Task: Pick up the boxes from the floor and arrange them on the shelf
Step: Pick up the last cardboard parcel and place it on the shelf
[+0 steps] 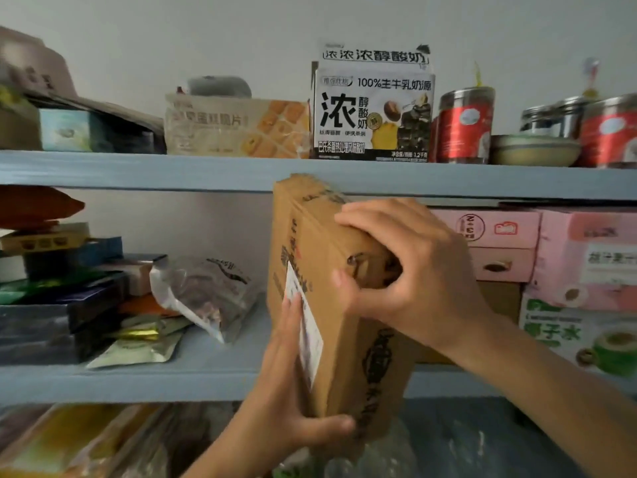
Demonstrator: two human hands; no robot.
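Observation:
A brown cardboard box point(348, 343) with dark print and a white label stands on end, tilted, at the front of the middle board of the blue shelf point(193, 377). Its top reaches the edge of the upper board. My left hand point(293, 384) grips its lower left side, thumb under the bottom corner. My right hand point(410, 270) holds its upper right face, fingers curled at a handle hole.
Pink cartons point(503, 246) and a green-and-white carton point(579, 336) fill the middle board's right side. Stacked dark boxes point(51, 305) and a clear snack bag point(206, 294) lie left. Above stand a white yogurt carton point(374, 115), red tins point(465, 125) and a bowl point(534, 150).

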